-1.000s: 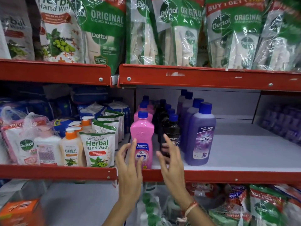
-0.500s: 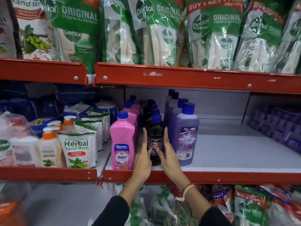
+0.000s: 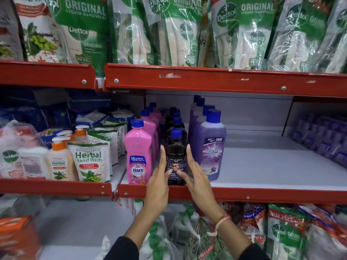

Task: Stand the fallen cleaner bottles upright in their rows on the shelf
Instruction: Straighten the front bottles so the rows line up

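Note:
On the middle shelf [image 3: 272, 166], three rows of cleaner bottles stand upright. A pink Shakti bottle [image 3: 138, 154] leads the left row, and a purple Bactin bottle [image 3: 212, 147] leads the right row. Between them a black Bactin bottle [image 3: 176, 152] with a blue cap stands at the shelf's front edge. My left hand [image 3: 157, 184] presses flat against its left side. My right hand [image 3: 197, 181] presses its right side, with the thumb across the label. No bottle in view lies on its side.
Herbal hand wash pouches [image 3: 90, 162] and pump bottles [image 3: 58, 162] fill the shelf to the left. Dettol refill packs [image 3: 180, 34] hang above. The red shelf lip [image 3: 262, 195] runs below my hands. Purple packs [image 3: 323, 136] sit far right, and bagged goods lie below.
My hands closed in on the black bottle from both sides, and it has come forward to the shelf's front edge, level with the pink and purple front bottles. The camera moved closer.

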Motion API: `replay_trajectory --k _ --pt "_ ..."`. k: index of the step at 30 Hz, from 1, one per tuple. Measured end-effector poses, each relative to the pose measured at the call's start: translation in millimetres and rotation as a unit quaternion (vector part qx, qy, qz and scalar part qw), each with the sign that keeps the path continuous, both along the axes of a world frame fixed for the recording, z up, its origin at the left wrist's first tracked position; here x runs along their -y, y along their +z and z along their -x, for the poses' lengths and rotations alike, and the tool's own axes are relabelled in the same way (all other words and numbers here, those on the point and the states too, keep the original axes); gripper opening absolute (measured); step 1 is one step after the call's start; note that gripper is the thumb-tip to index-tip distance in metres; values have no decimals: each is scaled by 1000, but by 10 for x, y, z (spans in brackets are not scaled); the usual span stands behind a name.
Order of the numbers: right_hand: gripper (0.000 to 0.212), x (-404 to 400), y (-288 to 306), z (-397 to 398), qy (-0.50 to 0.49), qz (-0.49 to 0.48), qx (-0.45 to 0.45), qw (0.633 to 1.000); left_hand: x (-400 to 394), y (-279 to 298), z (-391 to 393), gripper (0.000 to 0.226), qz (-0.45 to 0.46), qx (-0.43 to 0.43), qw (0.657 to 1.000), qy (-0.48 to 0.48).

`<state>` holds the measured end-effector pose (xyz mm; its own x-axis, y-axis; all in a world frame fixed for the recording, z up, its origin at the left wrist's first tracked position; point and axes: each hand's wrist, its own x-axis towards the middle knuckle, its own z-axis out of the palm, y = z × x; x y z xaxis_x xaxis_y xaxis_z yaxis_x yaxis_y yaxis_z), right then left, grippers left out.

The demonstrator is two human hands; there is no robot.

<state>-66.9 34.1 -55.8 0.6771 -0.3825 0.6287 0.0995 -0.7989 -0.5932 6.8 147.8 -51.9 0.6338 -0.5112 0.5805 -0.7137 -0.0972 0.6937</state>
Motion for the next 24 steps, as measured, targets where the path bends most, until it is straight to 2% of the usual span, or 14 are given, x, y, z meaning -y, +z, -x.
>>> replay_trajectory --k 3,6,8,10,13,17,20,24 --pt "72 -6 8 47 5 4 -2 1000 -15 -23 -4 68 -6 25 1000 14" --pt "68 -10 10 178 -15 12 7 1000 -24 -132 82 65 8 73 994 85" --pt "61 57 4 279 -62 -4 48 997 2 -211 213 58 46 135 983 115" --pt "51 206 16 359 -107 -26 110 988 126 -221 366 49 59 183 979 67" --pt "45 482 93 402 -125 -85 138 979 444 -100 536 49 44 132 990 -30" --pt "65 748 247 386 -16 -177 42 983 887 44 504 62 23 51 997 -51" --pt "69 843 290 386 11 -168 -31 985 1055 86 334 72 37 5 997 -66" --pt "70 905 226 462 3 -154 -36 987 1032 68 319 84 0 -30 998 -58"
